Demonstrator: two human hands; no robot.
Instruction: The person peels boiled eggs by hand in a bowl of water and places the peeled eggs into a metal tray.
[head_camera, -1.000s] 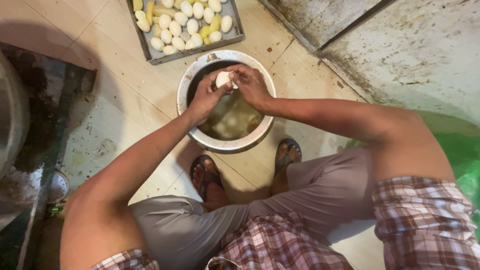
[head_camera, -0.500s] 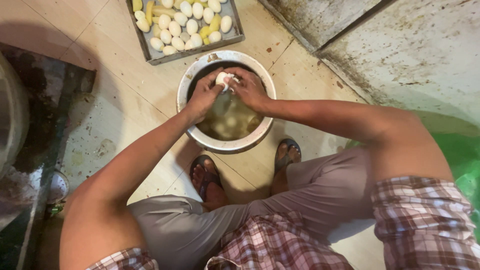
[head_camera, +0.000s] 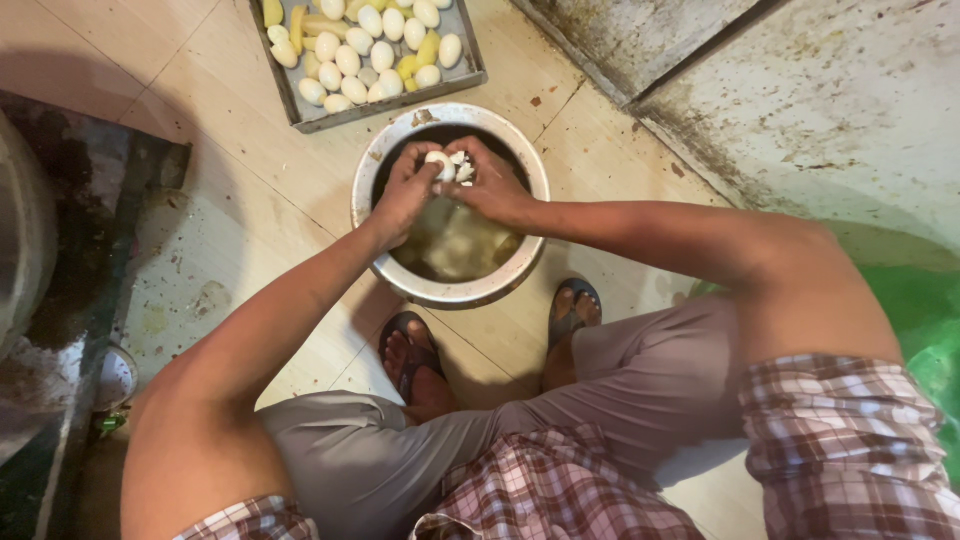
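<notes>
Informal food-preparation area at floor level, probably a home or small kitchen yard. Work proceeds on a beige tiled floor (head_camera: 250, 170) spotted with stains, beside a stained grey concrete slab (head_camera: 830, 90). A round metal basin of murky liquid (head_camera: 450, 290) and a shallow grey metal tray of peeled pale eggs (head_camera: 465, 60) rest directly on the tiles.
</notes>
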